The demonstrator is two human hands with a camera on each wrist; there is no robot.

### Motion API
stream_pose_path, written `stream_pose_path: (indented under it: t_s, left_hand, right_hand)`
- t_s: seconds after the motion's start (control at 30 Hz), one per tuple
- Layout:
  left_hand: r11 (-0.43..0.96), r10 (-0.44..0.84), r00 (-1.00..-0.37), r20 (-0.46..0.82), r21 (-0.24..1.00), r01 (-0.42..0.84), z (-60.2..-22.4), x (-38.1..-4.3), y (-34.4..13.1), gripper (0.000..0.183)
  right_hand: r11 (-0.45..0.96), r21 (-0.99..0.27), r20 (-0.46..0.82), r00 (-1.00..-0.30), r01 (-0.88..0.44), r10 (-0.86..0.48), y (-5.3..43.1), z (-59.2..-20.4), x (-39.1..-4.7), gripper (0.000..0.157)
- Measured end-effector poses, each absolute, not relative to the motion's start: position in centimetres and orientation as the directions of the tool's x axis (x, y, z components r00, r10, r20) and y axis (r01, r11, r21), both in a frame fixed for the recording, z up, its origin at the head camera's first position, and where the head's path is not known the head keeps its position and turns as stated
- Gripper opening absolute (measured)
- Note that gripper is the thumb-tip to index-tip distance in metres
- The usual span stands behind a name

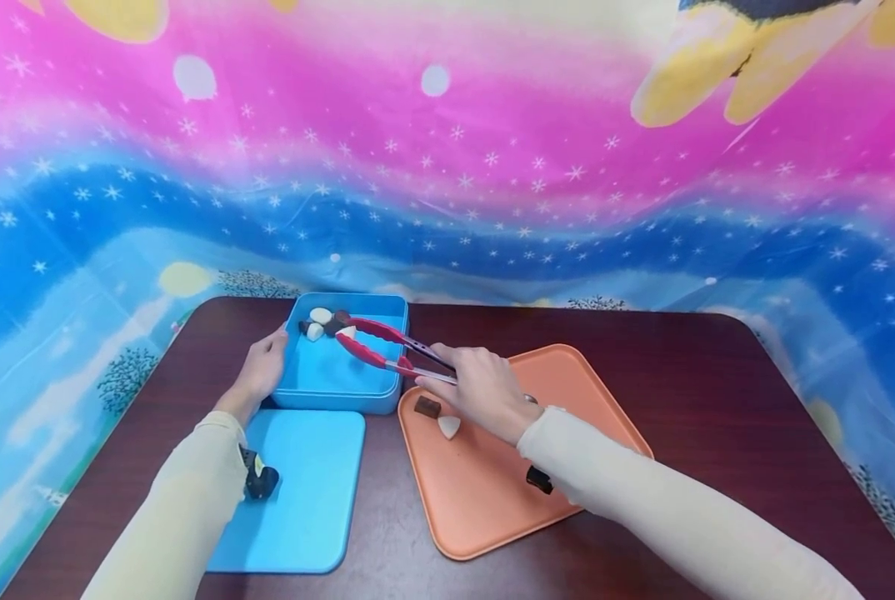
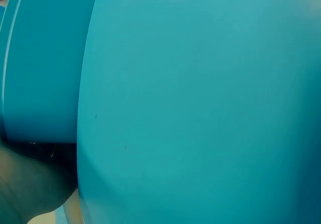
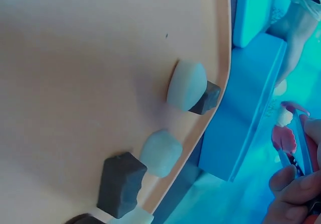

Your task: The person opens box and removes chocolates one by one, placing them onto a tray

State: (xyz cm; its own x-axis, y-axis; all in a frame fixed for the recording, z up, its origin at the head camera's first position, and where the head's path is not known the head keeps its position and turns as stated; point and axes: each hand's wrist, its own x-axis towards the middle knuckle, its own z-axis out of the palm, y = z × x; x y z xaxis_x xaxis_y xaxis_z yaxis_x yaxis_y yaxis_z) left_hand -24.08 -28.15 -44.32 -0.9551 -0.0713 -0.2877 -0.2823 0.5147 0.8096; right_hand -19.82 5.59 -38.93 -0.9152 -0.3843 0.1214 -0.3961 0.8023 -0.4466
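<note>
Right hand [image 1: 485,392] is gripping red-tipped tongs [image 1: 365,353], apparently delivering a smooth white piece [image 1: 348,332] into the blue box [image 1: 335,402].
Left hand [image 1: 262,367] is touching the box's wall, finger curl unclear; release is probably calling for loosening the tongs. Beside the right hand, a blocky brown piece [image 1: 427,407] is lying on the orange tray [image 1: 485,521].

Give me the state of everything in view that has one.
Blue box: open, partly filled
Blue lid: off, lying flat
Red-tipped tongs: closed on a white piece
Orange tray: bearing brown pieces and white pieces
Right hand: gripping the tongs
Left hand: touching the box's side
</note>
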Motion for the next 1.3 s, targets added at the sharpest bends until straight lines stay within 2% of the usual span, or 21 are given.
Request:
stream_pose_path:
  t_s: [0.2, 0.57, 0.67, 0.8, 1.07, 1.3]
  left_hand:
    - [0.510, -0.070, -0.957, -0.283, 0.814, -0.278, -44.2, -24.2, -28.0, 0.061]
    - [0.513, -0.056, -0.962, -0.267, 0.819, -0.257, -44.0, -24.4, -27.6, 0.061]
    - [0.512, -0.060, -0.962, -0.268, 0.818, -0.260, -44.1, -24.2, -27.6, 0.061]
    - [0.509, -0.066, -0.963, -0.260, 0.821, -0.257, -44.1, -24.1, -27.7, 0.062]
    - [0.504, -0.056, -0.964, -0.260, 0.826, -0.252, -44.2, -24.0, -28.0, 0.062]
    - [0.504, -0.046, -0.962, -0.269, 0.825, -0.255, -44.5, -23.8, -28.1, 0.063]
  right_hand:
    - [0.794, -0.474, 0.123, -0.921, -0.381, -0.369, 6.8, -38.9, -19.0, 0.061]
    - [0.812, -0.440, 0.146, -0.923, -0.384, -0.357, 9.1, -39.0, -17.7, 0.059]
    - [0.799, -0.438, 0.179, -0.911, -0.413, -0.372, 9.8, -39.3, -17.4, 0.050]
    - [0.791, -0.438, 0.206, -0.904, -0.428, -0.375, 10.8, -39.7, -17.1, 0.047]
    - [0.808, -0.450, 0.177, -0.925, -0.380, -0.337, 12.5, -39.9, -16.5, 0.058]
    - [0.799, -0.465, 0.185, -0.925, -0.380, -0.332, 13.9, -40.3, -16.0, 0.059]
